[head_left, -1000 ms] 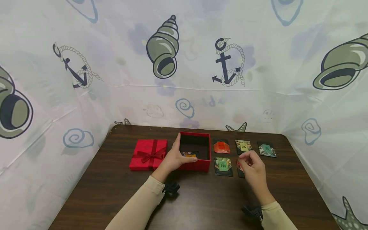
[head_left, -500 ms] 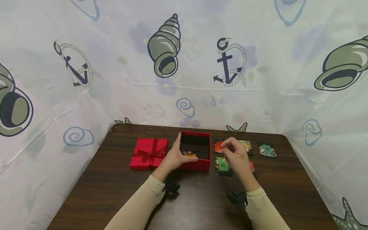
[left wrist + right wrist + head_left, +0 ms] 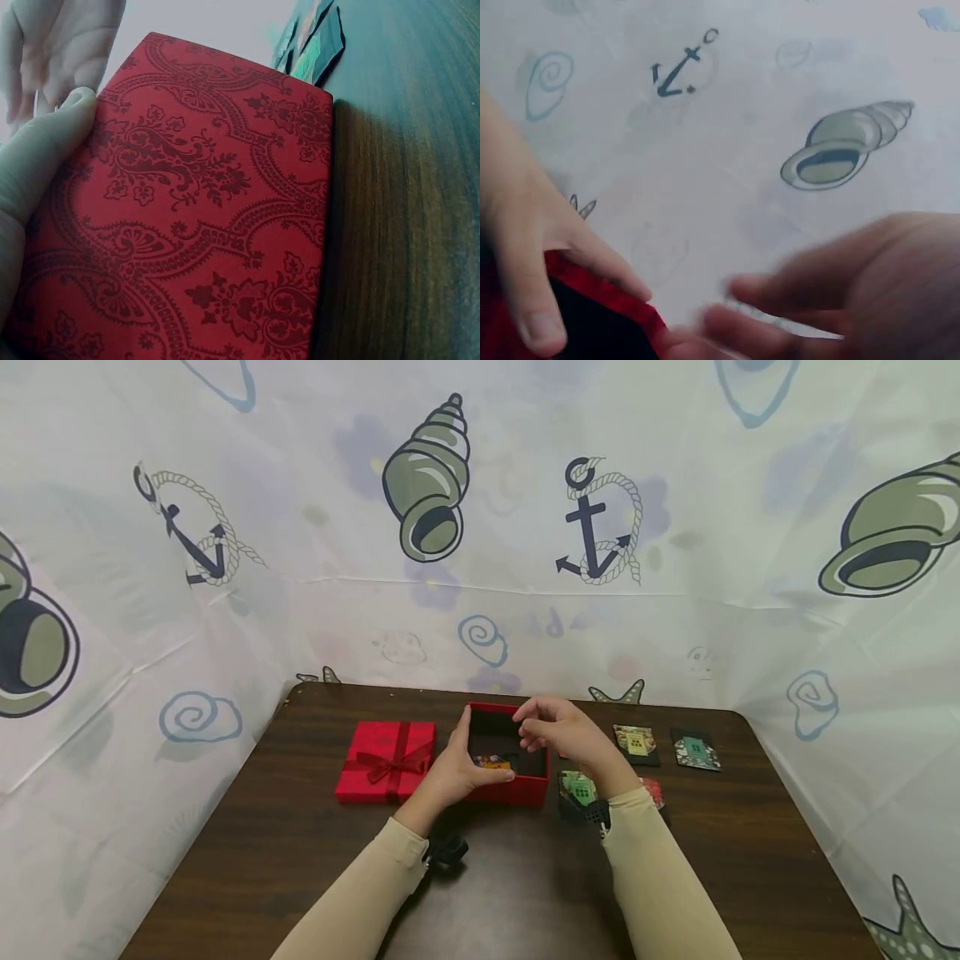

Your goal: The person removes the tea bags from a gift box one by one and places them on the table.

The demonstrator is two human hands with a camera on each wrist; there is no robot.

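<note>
An open red gift box [image 3: 510, 793] with a dark inside stands near the table's middle. My left hand [image 3: 452, 772] holds its left near corner, thumb over the front rim and fingers along the left side. A packet with orange and dark print [image 3: 493, 762] lies inside. Above the box's right side hovers my right hand [image 3: 566, 735], fingers loosely bent. No object shows between those fingers, blurred in the right wrist view. The left wrist view has the box's patterned wall [image 3: 195, 202] close up, with the thumb at its edge.
Left of the box sits its red lid [image 3: 386, 764] with a ribbon bow. To the right lie small packets: yellow-labelled [image 3: 636, 743], teal-labelled [image 3: 696, 750], green-labelled [image 3: 579, 787] and a red one [image 3: 654, 792], some partly covered by my right arm. A printed curtain [image 3: 517, 635] hangs behind the table.
My right hand has moved left from over the packets to above the box, its arm now covering some packets. The left hand keeps its place on the box.
</note>
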